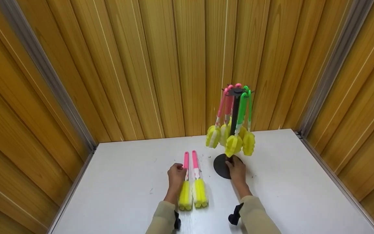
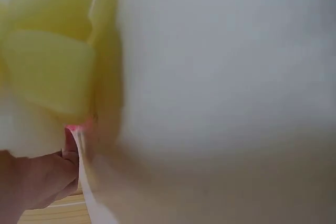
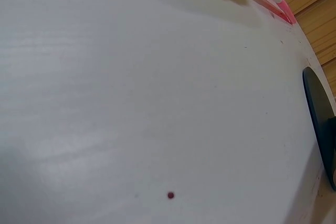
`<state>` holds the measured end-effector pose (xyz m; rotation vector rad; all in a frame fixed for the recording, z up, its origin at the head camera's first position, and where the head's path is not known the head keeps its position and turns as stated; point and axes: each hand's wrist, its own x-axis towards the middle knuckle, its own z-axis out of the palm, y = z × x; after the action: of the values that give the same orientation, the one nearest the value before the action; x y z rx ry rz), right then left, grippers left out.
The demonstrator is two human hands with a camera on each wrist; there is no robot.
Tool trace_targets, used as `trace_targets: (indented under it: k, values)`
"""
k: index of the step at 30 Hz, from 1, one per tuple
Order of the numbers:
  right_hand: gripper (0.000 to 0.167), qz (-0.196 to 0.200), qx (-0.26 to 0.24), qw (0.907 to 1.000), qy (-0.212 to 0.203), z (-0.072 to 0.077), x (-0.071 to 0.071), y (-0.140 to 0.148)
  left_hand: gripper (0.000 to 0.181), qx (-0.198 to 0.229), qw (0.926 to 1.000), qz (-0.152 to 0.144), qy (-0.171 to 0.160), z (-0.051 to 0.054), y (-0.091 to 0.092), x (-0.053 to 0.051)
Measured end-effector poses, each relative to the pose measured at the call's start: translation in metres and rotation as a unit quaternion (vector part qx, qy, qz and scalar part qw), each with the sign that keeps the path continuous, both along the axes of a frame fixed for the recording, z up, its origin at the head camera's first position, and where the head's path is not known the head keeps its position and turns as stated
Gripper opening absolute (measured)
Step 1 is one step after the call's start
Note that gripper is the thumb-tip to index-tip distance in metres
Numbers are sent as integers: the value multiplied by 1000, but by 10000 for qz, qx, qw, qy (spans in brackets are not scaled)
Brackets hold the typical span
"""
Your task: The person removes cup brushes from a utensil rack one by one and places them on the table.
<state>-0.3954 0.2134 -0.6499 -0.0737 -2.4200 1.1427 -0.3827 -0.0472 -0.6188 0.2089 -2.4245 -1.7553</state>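
Observation:
Two sponge bottle brushes with pink handles lie side by side on the white table. My left hand [image 1: 176,178] pinches the left brush [image 1: 185,196] by its handle; its yellow-and-white sponge looms close in the left wrist view [image 2: 50,72]. The right brush [image 1: 200,193] lies just beside it, untouched. On the right stands a black rack with a round base [image 1: 220,166]. Low on its pole, just above the base, my right hand [image 1: 238,170] grips it. Pink-handled brushes [image 1: 221,105] and green-handled brushes [image 1: 241,110] hang from the rack's top hooks.
The white table [image 1: 122,182] ends at a wood-panelled back wall [image 1: 161,71]. Panelled side walls with grey metal corner posts [image 1: 55,71] enclose it left and right. The hanging sponges spread out above my right hand.

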Motion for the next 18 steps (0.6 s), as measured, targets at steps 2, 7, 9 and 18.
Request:
trace_targets:
  k: [2, 7, 9, 18]
  values:
    - [32, -4, -14, 10000, -17, 1, 1, 0, 24, -27, 10000, 41, 40, 5, 1, 2]
    - [33, 29, -72, 9999, -100, 3, 1, 0, 21, -189, 9989, 44, 421, 27, 3, 0]
    - [33, 42, -97, 9998, -161, 3, 1, -1, 21, -224, 9981, 1, 572, 37, 5, -2]
    - [31, 116, -243, 9996, 22, 2, 4, -1, 23, -526, 9905, -460, 1188, 91, 27, -15]
